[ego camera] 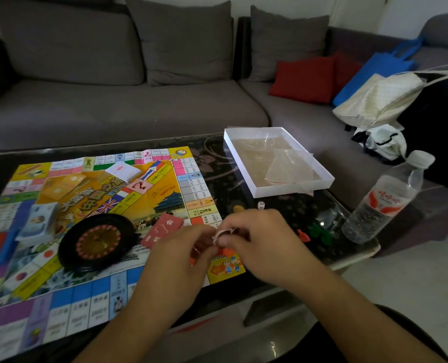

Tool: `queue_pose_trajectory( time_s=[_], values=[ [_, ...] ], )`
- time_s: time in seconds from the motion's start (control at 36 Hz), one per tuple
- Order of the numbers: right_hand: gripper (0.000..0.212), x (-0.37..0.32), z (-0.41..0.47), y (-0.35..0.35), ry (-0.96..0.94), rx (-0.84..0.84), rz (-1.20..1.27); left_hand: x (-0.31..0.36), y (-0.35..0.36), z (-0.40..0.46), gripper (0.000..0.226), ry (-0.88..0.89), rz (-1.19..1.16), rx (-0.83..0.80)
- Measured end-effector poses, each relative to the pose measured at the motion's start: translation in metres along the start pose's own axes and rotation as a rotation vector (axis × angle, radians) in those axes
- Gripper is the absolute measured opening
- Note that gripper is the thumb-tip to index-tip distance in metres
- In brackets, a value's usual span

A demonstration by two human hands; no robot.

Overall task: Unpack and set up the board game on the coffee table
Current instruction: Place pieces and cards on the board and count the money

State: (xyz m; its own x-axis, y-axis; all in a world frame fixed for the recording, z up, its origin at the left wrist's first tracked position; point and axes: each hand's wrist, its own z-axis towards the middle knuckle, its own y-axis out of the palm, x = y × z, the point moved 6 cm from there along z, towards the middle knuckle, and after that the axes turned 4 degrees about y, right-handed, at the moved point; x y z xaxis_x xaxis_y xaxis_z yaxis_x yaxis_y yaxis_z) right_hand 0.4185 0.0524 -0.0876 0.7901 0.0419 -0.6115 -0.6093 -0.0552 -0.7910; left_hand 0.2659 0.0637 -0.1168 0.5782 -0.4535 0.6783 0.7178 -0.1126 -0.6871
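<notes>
Landmark: the game board point(92, 231) is laid flat on the dark coffee table point(256, 179).
Left hand point(175, 260): held above the board's near right corner, fingers curled, pinching a small clear plastic packet point(221, 235).
Right hand point(264, 244): held just right of the left hand, fingers and thumb curled, pinching the same packet from the other side.
Roulette wheel point(97, 242): set on the board, left of the hands.
Red cards point(162, 227): stacked on the board, between the wheel and the hands.
White cards point(122, 172): stacked near the board's far edge.
Play money point(38, 221): piled on the board's left part.
Box tray point(319, 183): placed right of the board, clear plastic bags point(283, 163) inside.
Die point(261, 205): seen off the board's right edge, beside a gold token point(238, 209).
Red and green pieces point(315, 231): scattered right of the board.
Water bottle point(385, 203): stood upright at the table's right edge, far from the board.
</notes>
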Motion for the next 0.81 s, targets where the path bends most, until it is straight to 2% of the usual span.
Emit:
queue_pose_trajectory(
  time_s=[0.11,0.19,0.31,0.39,0.81],
  values=[
    [0.006,0.003,-0.005,0.012,0.044,-0.065,0.059,-0.007,-0.001,-0.009,0.015,-0.065,-0.006,-0.008],
    [0.024,0.015,-0.006,0.014,0.110,-0.114,0.106,-0.013,0.003,-0.015,0.016,-0.135,0.002,-0.033],
    [0.030,0.028,-0.007,0.013,0.207,-0.110,0.144,-0.027,0.009,-0.022,0.011,-0.220,0.007,-0.038],
    [0.028,0.036,-0.005,0.014,0.246,-0.080,0.058,-0.031,0.013,-0.024,0.006,-0.229,0.023,-0.046],
    [0.021,0.032,0.006,0.028,0.193,-0.091,-0.017,-0.036,0.035,-0.016,0.007,-0.228,0.040,-0.082]
  ],
)
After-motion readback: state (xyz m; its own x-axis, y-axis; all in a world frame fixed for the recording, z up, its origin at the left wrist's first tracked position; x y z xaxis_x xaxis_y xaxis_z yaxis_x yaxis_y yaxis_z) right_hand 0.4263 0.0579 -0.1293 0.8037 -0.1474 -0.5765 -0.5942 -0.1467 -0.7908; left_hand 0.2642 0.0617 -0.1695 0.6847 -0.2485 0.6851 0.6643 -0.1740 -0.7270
